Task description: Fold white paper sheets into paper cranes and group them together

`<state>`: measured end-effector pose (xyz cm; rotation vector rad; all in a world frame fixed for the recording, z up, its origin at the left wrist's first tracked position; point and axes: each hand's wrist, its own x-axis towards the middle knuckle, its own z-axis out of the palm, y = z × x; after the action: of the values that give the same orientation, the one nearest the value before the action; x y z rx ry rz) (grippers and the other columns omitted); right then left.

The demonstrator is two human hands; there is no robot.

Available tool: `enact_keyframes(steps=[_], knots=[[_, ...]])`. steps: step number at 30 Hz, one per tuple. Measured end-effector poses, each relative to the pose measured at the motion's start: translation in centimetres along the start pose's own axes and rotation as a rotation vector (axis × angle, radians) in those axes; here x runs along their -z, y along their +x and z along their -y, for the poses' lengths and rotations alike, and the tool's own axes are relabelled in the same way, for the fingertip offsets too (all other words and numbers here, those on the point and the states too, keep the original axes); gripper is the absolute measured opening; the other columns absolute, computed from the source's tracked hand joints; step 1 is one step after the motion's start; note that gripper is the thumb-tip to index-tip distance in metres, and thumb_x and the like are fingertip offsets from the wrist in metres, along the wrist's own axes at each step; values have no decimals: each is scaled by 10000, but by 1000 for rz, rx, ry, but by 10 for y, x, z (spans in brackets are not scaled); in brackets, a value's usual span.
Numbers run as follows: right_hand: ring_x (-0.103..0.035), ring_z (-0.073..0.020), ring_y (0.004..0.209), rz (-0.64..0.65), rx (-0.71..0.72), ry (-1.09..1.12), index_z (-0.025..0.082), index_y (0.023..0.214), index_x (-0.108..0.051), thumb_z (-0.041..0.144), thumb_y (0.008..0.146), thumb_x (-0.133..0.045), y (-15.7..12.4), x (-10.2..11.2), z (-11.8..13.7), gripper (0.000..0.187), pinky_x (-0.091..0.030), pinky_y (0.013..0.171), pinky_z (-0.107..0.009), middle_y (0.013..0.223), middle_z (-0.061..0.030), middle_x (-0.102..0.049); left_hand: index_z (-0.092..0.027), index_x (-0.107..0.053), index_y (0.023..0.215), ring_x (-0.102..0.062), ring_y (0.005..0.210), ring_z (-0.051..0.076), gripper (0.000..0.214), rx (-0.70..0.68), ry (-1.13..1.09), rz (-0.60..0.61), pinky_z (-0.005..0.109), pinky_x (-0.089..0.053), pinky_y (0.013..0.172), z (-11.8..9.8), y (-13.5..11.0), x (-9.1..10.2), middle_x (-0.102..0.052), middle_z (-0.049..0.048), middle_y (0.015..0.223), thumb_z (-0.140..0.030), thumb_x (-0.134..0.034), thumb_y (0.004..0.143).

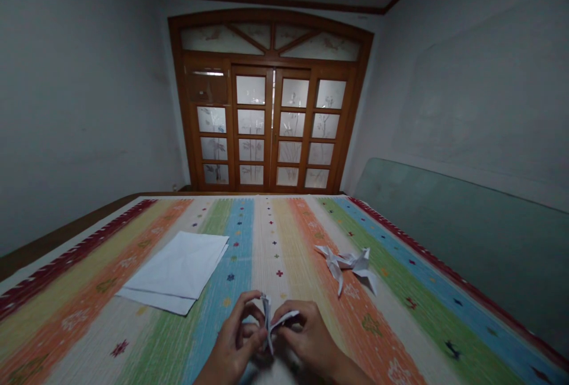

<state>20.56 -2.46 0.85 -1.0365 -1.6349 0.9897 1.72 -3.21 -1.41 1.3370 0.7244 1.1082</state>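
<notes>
The left hand and right hand both grip a small folded white paper piece between their fingertips, at the near edge of a striped woven cloth. Loose white paper sheets lie left, folded paper figures right. Pinching too hard could crumple the thin folds; a loose grip could let them spring open.

Wooden double doors with frosted glass panes sit beneath an arched transom, between plain grey walls. A pale green board stands against the right wall.
</notes>
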Motion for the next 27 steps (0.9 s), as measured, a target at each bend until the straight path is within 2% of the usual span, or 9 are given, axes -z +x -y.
enact_keyframes(steps=[2,5,8,13,20,25,27], knots=[[-706,-180,669,16,-10,79,169,734,-776,109,674,-708,0,-1,-1,109,-519,638,-242,720,-37,-755,-334,-429,1298,-710,674,165,525,-9,5,5,264,-528,591,-4,-1,0,-578,-5,989,-542,-689,894],[-699,-172,671,60,-53,185,171,744,-756,101,618,-772,-1,-2,-3,145,-518,647,-237,716,-13,-733,-315,-464,1239,-710,678,164,475,-26,-2,12,262,-539,586,-10,-2,-1,-579,-2,998,-535,-699,890],[-679,-166,652,78,-73,205,164,703,-734,138,638,-779,-2,-2,-6,84,-506,635,-237,685,-9,-714,-272,-513,1122,-678,622,130,425,-16,13,69,215,-516,523,-14,-2,-2,-589,-5,963,-513,-744,860],[-658,-160,632,128,-99,248,155,677,-711,166,653,-761,-2,-3,-9,57,-484,618,-238,658,-6,-695,-235,-504,953,-596,475,98,499,44,-50,164,192,-499,448,-10,2,0,-600,-46,731,-573,-816,759],[-632,-134,570,160,-180,344,156,649,-682,332,615,-876,-1,-4,-4,264,-472,587,-227,624,9,-686,-195,-571,807,-414,409,37,535,6,-48,102,129,-370,405,-12,8,-3,-453,-109,529,-578,-900,631],[-656,-153,553,147,-210,327,167,623,-672,403,606,-883,-2,-3,0,317,-505,564,-237,594,13,-675,-216,-514,770,-534,379,76,518,90,-147,94,188,-458,374,-12,6,-8,-585,-58,630,-547,-894,652],[-679,-168,586,118,-206,299,169,604,-670,400,608,-876,-2,-3,0,309,-518,569,-242,625,-4,-698,-214,-508,735,-560,374,96,527,114,-160,102,209,-476,375,-11,7,-8,-594,-47,610,-572,-885,649]])
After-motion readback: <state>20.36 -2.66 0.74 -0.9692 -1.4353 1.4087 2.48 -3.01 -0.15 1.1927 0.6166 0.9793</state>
